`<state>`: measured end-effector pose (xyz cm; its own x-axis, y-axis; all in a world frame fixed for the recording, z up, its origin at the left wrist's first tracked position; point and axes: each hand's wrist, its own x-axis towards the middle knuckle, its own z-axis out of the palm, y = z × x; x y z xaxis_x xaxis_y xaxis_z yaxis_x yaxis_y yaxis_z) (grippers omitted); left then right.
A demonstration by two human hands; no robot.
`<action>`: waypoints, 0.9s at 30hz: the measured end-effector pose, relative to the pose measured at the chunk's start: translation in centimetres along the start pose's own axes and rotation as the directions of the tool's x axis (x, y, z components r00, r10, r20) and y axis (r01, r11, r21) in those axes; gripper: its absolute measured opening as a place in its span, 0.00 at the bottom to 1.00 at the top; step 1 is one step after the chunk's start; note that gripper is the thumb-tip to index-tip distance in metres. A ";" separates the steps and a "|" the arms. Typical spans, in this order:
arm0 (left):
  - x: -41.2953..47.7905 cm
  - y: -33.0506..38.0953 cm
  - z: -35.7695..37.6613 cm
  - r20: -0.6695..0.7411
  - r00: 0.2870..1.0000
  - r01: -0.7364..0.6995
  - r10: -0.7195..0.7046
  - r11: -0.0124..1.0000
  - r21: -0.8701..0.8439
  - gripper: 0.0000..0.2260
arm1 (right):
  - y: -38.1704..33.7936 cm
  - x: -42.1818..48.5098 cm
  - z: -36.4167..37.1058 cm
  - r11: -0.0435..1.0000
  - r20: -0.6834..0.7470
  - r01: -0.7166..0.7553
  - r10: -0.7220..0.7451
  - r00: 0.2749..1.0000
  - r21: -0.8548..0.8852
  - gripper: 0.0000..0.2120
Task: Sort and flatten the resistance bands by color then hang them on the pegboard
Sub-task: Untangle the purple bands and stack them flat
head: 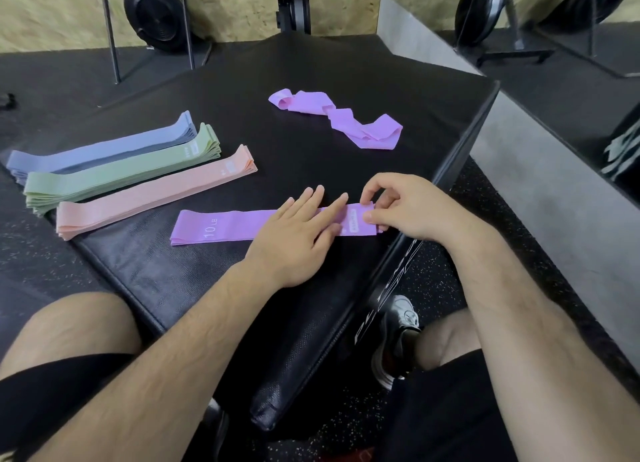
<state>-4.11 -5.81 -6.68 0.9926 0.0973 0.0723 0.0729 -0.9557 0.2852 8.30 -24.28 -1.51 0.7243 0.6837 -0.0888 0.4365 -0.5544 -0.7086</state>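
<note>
The left hand lies flat, hiding the purple band's middle; the right hand pinches its end.

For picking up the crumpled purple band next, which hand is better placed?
Probably the right hand: it only pinches the end of the flat purple band, and the crumpled purple band lies beyond it; the left hand presses that band flat.

A gym: weight plates, padded bench, rubber floor.
</note>
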 end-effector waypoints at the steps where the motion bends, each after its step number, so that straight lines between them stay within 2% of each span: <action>1: 0.0 0.0 0.0 0.005 1.000 0.001 -0.001 1.000 0.007 0.22 | 0.1 -0.1 0.2 1.000 -0.017 0.007 -0.007 1.000 0.000 0.11; 5: 0.2 0.0 0.1 0.018 1.000 0.013 -0.013 1.000 0.027 0.22 | 0.4 -0.2 0.9 0.997 -0.064 0.050 -0.053 0.996 -0.059 0.13; 10: 0.3 0.0 -0.1 0.030 0.999 0.013 -0.014 0.999 0.049 0.22 | 1.1 0.3 1.2 0.976 -0.078 0.061 -0.079 0.994 -0.211 0.07; 17: 1.1 0.7 -1.1 0.023 0.999 -0.032 0.030 0.996 0.082 0.23 | 1.4 0.5 1.1 0.977 -0.100 0.080 -0.101 0.990 -0.196 0.05; 19: 2.1 1.0 -1.2 0.060 0.998 -0.031 0.031 0.999 0.009 0.23 | 1.5 1.0 1.1 0.981 -0.156 0.093 -0.119 0.981 -0.168 0.04; 21: 3.9 1.2 -0.9 0.086 0.996 -0.004 0.016 0.990 -0.142 0.23 | 2.0 1.9 1.4 0.986 -0.218 0.090 -0.120 0.969 -0.144 0.04; 24: 7.2 1.2 -0.7 0.025 1.000 0.018 -0.010 0.947 -0.320 0.21 | 3.0 3.7 1.8 0.990 -0.283 0.067 -0.100 0.954 -0.123 0.06; 27: 10.1 0.8 -0.7 0.001 0.999 0.031 -0.033 0.928 -0.370 0.21 | 3.8 5.9 1.5 0.994 -0.348 0.029 -0.064 0.935 -0.106 0.08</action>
<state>5.92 -5.42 -5.02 0.9897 0.1288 0.0623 0.0626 -0.7812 0.6211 13.44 -21.57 -5.79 0.8352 0.5100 0.2057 0.5110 -0.5817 -0.6328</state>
